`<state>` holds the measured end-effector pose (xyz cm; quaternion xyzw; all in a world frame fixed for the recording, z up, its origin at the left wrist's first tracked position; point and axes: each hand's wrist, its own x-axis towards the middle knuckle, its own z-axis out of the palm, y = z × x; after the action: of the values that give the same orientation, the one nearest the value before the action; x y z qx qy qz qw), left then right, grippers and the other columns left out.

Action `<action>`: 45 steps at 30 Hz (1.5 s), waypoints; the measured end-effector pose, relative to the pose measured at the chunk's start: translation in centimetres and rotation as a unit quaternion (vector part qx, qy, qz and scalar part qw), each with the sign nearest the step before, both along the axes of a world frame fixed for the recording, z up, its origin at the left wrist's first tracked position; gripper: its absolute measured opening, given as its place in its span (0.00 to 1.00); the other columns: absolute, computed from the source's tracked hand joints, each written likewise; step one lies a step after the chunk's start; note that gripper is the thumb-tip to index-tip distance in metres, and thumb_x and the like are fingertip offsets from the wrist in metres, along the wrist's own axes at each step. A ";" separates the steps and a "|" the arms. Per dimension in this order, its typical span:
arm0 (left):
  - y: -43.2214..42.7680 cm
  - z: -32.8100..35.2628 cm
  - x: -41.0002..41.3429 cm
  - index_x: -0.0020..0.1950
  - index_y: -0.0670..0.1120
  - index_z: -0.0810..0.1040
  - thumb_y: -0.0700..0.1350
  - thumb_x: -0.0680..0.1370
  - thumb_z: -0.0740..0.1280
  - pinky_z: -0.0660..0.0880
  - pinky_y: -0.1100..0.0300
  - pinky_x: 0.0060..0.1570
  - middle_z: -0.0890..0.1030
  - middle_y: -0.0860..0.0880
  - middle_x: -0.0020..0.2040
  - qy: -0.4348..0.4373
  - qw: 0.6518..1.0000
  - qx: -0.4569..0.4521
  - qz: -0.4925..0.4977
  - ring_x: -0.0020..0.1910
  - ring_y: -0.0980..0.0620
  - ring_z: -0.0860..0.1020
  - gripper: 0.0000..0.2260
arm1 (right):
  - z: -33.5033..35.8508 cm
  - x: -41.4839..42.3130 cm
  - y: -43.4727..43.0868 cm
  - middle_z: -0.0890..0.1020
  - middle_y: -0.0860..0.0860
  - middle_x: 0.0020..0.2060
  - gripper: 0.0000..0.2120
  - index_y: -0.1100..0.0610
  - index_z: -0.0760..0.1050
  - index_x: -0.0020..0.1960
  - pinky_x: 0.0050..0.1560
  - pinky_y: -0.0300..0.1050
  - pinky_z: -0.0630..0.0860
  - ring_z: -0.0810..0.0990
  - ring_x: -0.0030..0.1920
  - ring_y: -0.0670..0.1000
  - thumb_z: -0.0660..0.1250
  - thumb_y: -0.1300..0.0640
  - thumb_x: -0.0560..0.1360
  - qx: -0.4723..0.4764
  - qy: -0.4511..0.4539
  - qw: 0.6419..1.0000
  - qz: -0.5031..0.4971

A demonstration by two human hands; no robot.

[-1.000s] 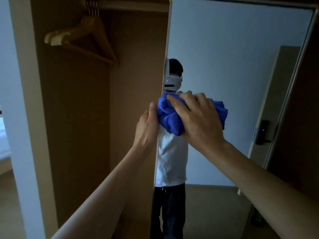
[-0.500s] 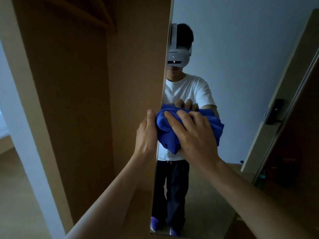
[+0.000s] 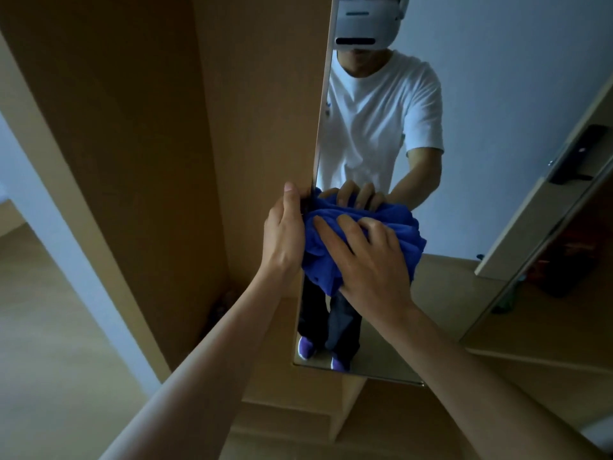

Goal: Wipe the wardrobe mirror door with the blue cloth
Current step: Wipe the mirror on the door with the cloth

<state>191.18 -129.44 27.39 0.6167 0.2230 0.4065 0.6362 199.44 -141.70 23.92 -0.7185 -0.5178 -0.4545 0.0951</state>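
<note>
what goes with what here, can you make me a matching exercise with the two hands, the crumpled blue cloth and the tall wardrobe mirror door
1 left hand
2 right hand
3 crumpled blue cloth
4 tall wardrobe mirror door

a bunched against the glass
b grips the cloth
c holds the door's edge
d shows a person in a white shirt

Pairs: 1-c, 2-b, 3-a, 4-d
</note>
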 end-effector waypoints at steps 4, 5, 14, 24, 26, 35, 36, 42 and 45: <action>0.1 -2.1 0.2 0.56 0.52 0.84 0.61 0.85 0.51 0.77 0.56 0.61 0.86 0.54 0.52 0.014 1.000 -0.021 0.019 0.53 0.58 0.83 0.23 | -3.5 0.1 -0.1 0.79 0.56 0.62 0.27 0.52 0.71 0.72 0.57 0.54 0.70 0.74 0.56 0.60 0.70 0.44 0.76 -0.013 0.003 1.000 0.006; 0.2 -2.8 0.3 0.55 0.53 0.84 0.60 0.86 0.51 0.77 0.55 0.62 0.86 0.53 0.52 0.024 0.999 -0.024 0.018 0.54 0.57 0.83 0.23 | -4.5 0.1 -0.2 0.79 0.55 0.62 0.27 0.52 0.71 0.72 0.57 0.54 0.70 0.74 0.56 0.60 0.71 0.45 0.76 -0.021 0.005 1.000 0.005; 0.0 -11.0 -0.2 0.59 0.50 0.83 0.58 0.86 0.52 0.76 0.51 0.66 0.85 0.52 0.56 0.094 0.994 -0.063 0.010 0.57 0.56 0.82 0.22 | -12.1 0.0 0.0 0.75 0.55 0.64 0.26 0.50 0.69 0.74 0.60 0.54 0.68 0.72 0.58 0.60 0.70 0.47 0.78 -0.045 0.029 0.999 -0.005; 0.0 -18.4 -0.7 0.55 0.57 0.81 0.57 0.87 0.52 0.75 0.50 0.67 0.84 0.52 0.57 0.167 0.983 -0.077 -0.007 0.59 0.56 0.81 0.18 | -20.7 -1.4 -0.6 0.81 0.55 0.61 0.26 0.49 0.74 0.71 0.59 0.55 0.72 0.79 0.57 0.60 0.73 0.50 0.75 -0.101 0.076 0.992 -0.022; 0.2 -20.0 -0.5 0.54 0.59 0.80 0.58 0.86 0.51 0.75 0.48 0.66 0.84 0.52 0.57 0.176 0.982 -0.069 -0.006 0.59 0.54 0.81 0.17 | -22.9 -1.5 -0.5 0.80 0.55 0.61 0.28 0.50 0.73 0.72 0.59 0.56 0.72 0.77 0.57 0.60 0.75 0.50 0.73 -0.110 0.094 0.989 -0.019; -0.2 -26.9 -0.2 0.47 0.47 0.77 0.57 0.84 0.52 0.74 0.37 0.61 0.82 0.45 0.46 0.200 0.978 -0.061 0.011 0.51 0.44 0.80 0.20 | -31.6 -1.4 -1.1 0.80 0.56 0.61 0.31 0.51 0.72 0.72 0.58 0.56 0.74 0.79 0.57 0.60 0.76 0.54 0.71 -0.170 0.130 0.977 -0.001; -0.2 -27.3 -0.2 0.48 0.47 0.78 0.58 0.83 0.52 0.74 0.38 0.62 0.82 0.45 0.48 0.202 0.977 -0.067 0.012 0.52 0.44 0.81 0.21 | -32.4 -1.4 -1.2 0.80 0.56 0.61 0.30 0.51 0.72 0.72 0.58 0.56 0.74 0.79 0.57 0.60 0.75 0.55 0.72 -0.169 0.133 0.976 -0.001; -0.1 -29.5 0.2 0.52 0.44 0.79 0.55 0.86 0.53 0.75 0.50 0.56 0.83 0.44 0.49 0.205 0.976 -0.057 0.036 0.50 0.47 0.80 0.20 | -36.1 -1.5 -1.0 0.80 0.55 0.60 0.28 0.52 0.73 0.71 0.58 0.55 0.77 0.80 0.56 0.57 0.73 0.58 0.73 -0.192 0.155 0.969 0.004; 0.0 -30.4 0.3 0.54 0.46 0.79 0.55 0.87 0.52 0.75 0.49 0.60 0.83 0.42 0.55 0.208 0.976 -0.060 0.033 0.55 0.47 0.80 0.19 | -37.5 -1.6 -0.9 0.80 0.54 0.60 0.29 0.52 0.74 0.71 0.58 0.54 0.78 0.80 0.56 0.57 0.76 0.58 0.71 -0.208 0.180 0.961 0.005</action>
<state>191.45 -129.47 -2.98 0.6410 0.3943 0.2763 0.5978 197.84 -142.62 -13.60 -0.7896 -0.5791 -0.1994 0.0376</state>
